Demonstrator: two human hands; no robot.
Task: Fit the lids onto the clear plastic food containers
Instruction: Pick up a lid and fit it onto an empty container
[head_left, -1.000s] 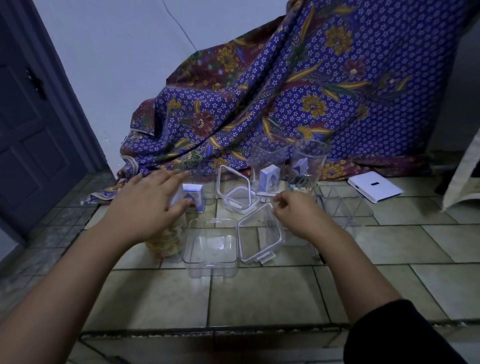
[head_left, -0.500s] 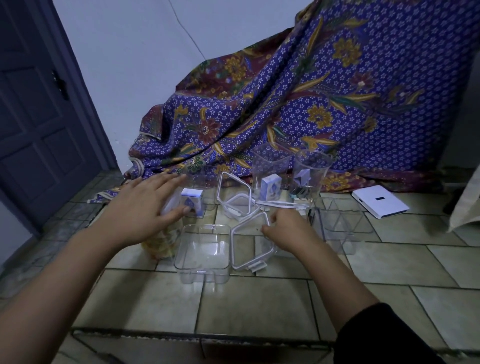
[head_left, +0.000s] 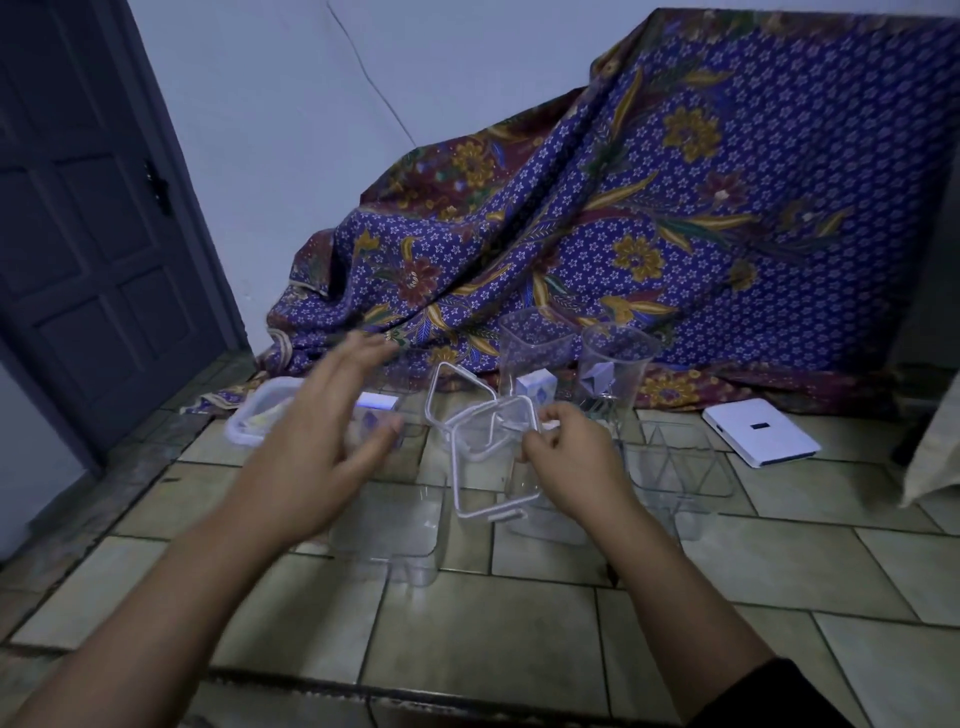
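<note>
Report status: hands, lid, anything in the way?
Right hand pinching clear lid, tilted above floor. Left hand open, empty, over open container. Second lid close behind; container's opening unobstructed.

No writing can be read anywhere from here. The small white cartons (head_left: 536, 391) standing among the clear containers in front of the patterned cloth (head_left: 649, 223) carry a bluish printed mark, but it is too small and blurred to make out as letters. The flat white box (head_left: 761, 433) lying on the floor tiles to the right of them shows only a small dark rectangle on its top, with no legible text.
</note>
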